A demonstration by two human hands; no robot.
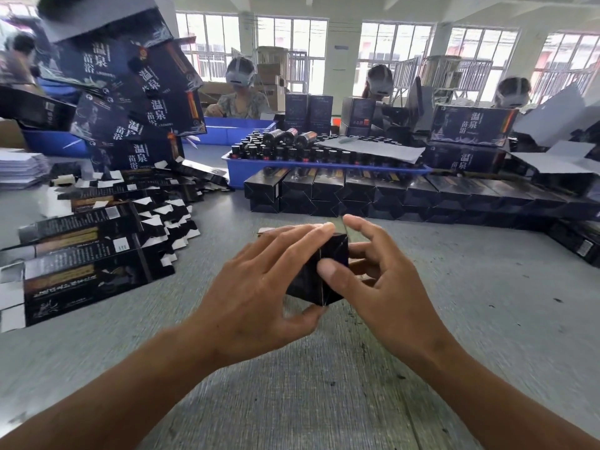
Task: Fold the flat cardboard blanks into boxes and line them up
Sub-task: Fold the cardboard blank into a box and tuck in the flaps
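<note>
Right now we hold a dark cardboard box [319, 271] end-on above the middle of the grey table [454, 319], both hands wrapped around it. Our left hand [259, 287] grasps it with fingers laid over the top and the thumb tucked under its near corner; our right hand [383, 274] grips the other side, thumb pressed flat on the folded end face and fingers curled behind. To our left, flat blanks [87, 251] lie fanned out in an overlapping heap on the table. Beyond our hands, finished boxes [389, 193] sit in a two-layer row running off to the right. Behind that row a blue tray [237, 170] carries small dark bottles [292, 147]. Other people sit at the far side.
</note>
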